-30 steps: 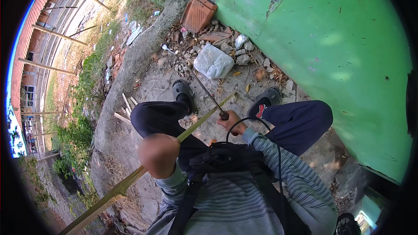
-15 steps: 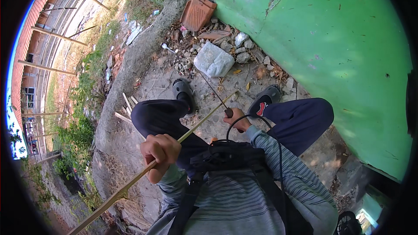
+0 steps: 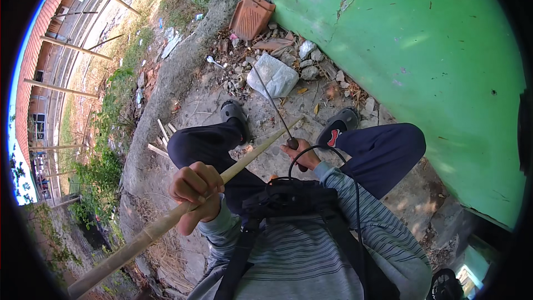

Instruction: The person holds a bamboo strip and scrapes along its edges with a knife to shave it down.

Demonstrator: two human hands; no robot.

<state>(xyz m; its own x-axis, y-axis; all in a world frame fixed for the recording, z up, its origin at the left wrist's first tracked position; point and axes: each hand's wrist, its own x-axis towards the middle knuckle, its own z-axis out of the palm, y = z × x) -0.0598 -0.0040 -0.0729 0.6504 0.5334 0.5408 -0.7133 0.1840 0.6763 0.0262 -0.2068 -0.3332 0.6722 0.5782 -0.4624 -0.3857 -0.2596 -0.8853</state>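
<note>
My left hand (image 3: 197, 194) is closed around a long split bamboo strip (image 3: 150, 233), which runs from the lower left up across my lap. The strip's pale, broad face is turned up, and it narrows toward a thin far tip between my feet. In my right hand (image 3: 302, 154) is the dark handle of a long, thin-bladed tool (image 3: 270, 97). Its blade points up and away, passing over or beside the strip's far end; whether they touch, I cannot tell. In the view, the blade's tip crosses a white wrapped block (image 3: 275, 78) lying on the ground.
A green wall (image 3: 422, 50) rises on the right. A low concrete kerb (image 3: 161, 83) curves along the left. Ahead lie rubble and an orange roof tile (image 3: 251, 15). Pale split strips (image 3: 162, 133) rest beside my left knee. A black cable (image 3: 355, 189) loops past my right forearm.
The bamboo strip has turned from its narrow edge to its broad face, and my left hand has shifted slightly left. The tool's blade has swung farther forward, over the white block.
</note>
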